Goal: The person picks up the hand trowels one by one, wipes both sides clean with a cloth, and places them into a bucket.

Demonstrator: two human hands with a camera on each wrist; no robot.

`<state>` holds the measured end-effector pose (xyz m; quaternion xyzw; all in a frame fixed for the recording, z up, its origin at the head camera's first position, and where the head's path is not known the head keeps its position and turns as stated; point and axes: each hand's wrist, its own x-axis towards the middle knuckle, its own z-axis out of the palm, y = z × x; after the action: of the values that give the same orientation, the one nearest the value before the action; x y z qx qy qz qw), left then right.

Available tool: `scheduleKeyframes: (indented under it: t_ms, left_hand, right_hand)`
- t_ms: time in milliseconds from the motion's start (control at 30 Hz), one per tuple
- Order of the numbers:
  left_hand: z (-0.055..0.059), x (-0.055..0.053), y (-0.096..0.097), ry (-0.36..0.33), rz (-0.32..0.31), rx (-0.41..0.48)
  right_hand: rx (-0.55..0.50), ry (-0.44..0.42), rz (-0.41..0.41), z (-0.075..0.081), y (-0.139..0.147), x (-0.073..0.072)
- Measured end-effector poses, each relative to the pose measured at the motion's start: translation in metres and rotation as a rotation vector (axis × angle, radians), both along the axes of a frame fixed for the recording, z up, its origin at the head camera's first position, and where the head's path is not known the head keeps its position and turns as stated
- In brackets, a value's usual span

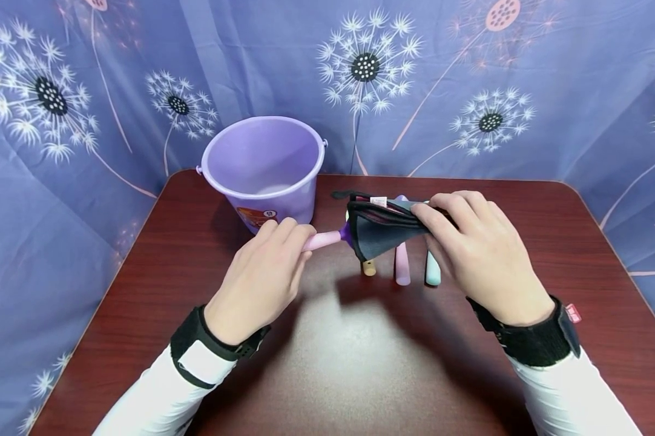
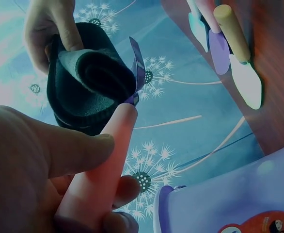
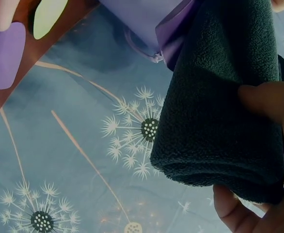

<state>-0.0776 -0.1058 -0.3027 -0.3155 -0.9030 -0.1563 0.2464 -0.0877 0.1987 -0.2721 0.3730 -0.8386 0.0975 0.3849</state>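
Observation:
My left hand (image 1: 262, 275) grips the pink handle (image 2: 101, 170) of a small hand tool, probably a toy trowel, with a purple head (image 3: 176, 29). A dark grey folded cloth (image 1: 384, 236) lies against that head and covers much of it. The cloth is pinched in my right hand (image 1: 477, 254), thumb on one side and fingers on the other. Both hands are raised above the table, the tool pointing toward the right hand. The exact shape of the covered head cannot be told.
A purple bucket (image 1: 297, 209) stands at the back left of the dark red table (image 1: 158, 290). Behind the cloth lie a wooden-handled trowel (image 2: 233, 34), a purple-bladed tool (image 2: 219, 53) and a mint-handled tool (image 1: 433, 269). A blue dandelion-print curtain (image 1: 273, 54) hangs behind.

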Motion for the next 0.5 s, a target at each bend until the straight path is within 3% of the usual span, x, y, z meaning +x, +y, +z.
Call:
scheduleKeyframes:
  t_ms: [500]
  left_hand:
    - [0.0035, 0.0009, -0.0031, 0.021, 0.011, 0.001]
  right_hand:
    - [0.023, 0.024, -0.05, 0.0005, 0.009, -0.0025]
